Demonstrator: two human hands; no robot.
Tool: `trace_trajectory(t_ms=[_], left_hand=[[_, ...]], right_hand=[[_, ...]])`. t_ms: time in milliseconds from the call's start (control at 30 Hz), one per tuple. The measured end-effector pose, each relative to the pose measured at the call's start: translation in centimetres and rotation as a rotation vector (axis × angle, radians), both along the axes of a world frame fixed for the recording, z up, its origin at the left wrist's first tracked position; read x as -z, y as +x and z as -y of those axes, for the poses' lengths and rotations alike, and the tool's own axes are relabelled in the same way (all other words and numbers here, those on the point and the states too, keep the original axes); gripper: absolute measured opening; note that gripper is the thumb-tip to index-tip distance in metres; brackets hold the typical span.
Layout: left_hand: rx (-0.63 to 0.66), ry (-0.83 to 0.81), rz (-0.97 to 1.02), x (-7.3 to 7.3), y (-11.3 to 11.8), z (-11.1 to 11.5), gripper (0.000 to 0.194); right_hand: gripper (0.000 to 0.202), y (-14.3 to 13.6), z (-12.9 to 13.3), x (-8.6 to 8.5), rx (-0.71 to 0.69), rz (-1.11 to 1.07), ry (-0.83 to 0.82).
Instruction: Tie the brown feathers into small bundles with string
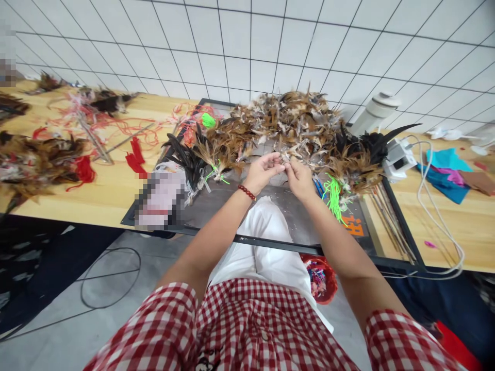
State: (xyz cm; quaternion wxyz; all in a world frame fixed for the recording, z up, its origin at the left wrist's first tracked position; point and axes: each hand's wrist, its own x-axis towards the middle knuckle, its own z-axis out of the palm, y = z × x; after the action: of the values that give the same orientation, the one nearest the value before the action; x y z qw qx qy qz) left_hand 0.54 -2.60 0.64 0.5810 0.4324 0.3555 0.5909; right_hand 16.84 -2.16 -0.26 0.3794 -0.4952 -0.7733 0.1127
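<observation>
My left hand (265, 172), with a red bead bracelet at the wrist, meets my right hand (299, 178) in front of a large heap of brown feathers (294, 116). The fingers of both hands are pinched together at the fingertips; whatever is between them is too small to make out. Black feathers (189, 159) lie to the left of my hands. Bright green strings (334, 198) hang over the dark board (232, 211) to the right, beside blue clips (319, 188).
Red tassels (136, 157) and feather bundles (34, 159) lie on the wooden table (112, 198) at left. At right are a white cylinder (375, 113), a white adapter (399, 159) with cables, thin sticks (392, 221) and coloured cloth (450, 175). A red basket (328, 283) is below.
</observation>
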Motion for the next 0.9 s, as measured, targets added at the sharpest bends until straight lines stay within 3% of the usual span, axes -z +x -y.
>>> trace_trajectory(t_ms=[100, 200, 467, 633, 900], left_hand=[[0.003, 0.034, 0.06, 1.0, 0.3, -0.2, 0.048], [0.002, 0.01, 0.129, 1.3, 0.5, -0.2, 0.043], [0.035, -0.2, 0.196, -1.0, 1.1, 1.1, 0.007], [0.024, -0.217, 0.182, -1.2, 1.2, 1.3, 0.003], [0.044, -0.196, 0.094, -0.6, 1.1, 1.1, 0.012]], right_hand=[[0.051, -0.7, 0.3, -0.2, -0.062, -0.154, -0.057], [0.057, -1.3, 0.6, -0.2, -0.089, -0.164, -0.057], [0.065, -2.0, 0.6, 0.5, -0.077, -0.138, -0.044], [0.068, -2.0, 0.8, 0.2, -0.114, -0.206, -0.095], [0.07, -2.0, 0.9, 0.3, -0.133, -0.283, -0.178]])
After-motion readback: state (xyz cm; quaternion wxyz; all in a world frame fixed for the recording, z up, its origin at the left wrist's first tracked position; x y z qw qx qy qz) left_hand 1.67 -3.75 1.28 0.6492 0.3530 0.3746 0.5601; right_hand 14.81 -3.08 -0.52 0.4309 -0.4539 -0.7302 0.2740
